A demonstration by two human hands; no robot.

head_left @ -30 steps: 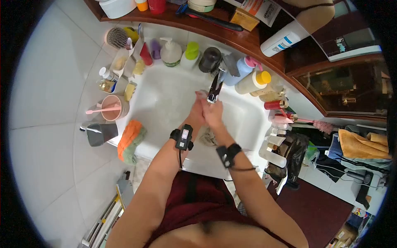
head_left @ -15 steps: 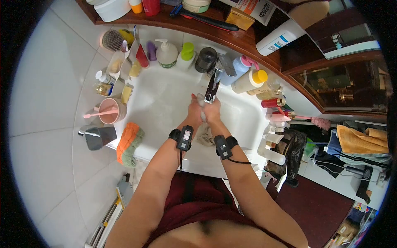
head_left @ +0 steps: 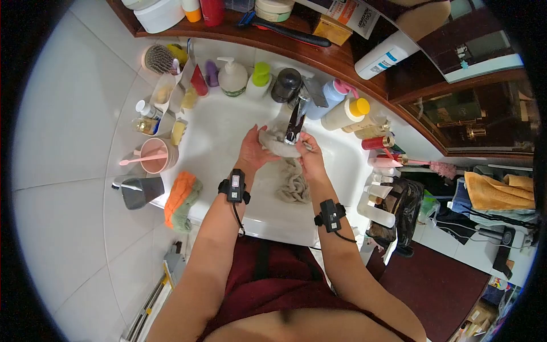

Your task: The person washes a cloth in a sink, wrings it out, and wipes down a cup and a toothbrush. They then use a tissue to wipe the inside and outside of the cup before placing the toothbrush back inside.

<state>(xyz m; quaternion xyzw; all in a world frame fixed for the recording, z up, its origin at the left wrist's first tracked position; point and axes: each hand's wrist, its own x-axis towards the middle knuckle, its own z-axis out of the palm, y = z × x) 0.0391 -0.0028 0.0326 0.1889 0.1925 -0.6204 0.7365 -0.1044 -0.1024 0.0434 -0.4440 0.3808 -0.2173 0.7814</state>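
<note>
A wet, light grey cloth (head_left: 279, 145) is stretched between my two hands beneath the chrome faucet (head_left: 294, 122). My left hand (head_left: 254, 151) supports its left end, thumb and fingers partly spread around the fabric. At the other end, my right hand (head_left: 310, 157) pinches the edge close to the spout. Below them a second crumpled greyish cloth (head_left: 294, 185) lies on the bottom of the white sink (head_left: 219, 142). Both wrists wear black straps with small boxes and cables.
Bottles line the sink's back rim, among them a pump bottle (head_left: 232, 77) and a yellow-capped bottle (head_left: 345, 114). On the left are a pink cup (head_left: 155, 162), a grey cup (head_left: 142, 194) and an orange-green cloth (head_left: 181, 199). A wooden shelf (head_left: 342, 54) overhangs the back.
My hands were close together under the faucet around the light cloth; they have moved apart, spreading it between them. The crumpled cloth below shows more fully now.
</note>
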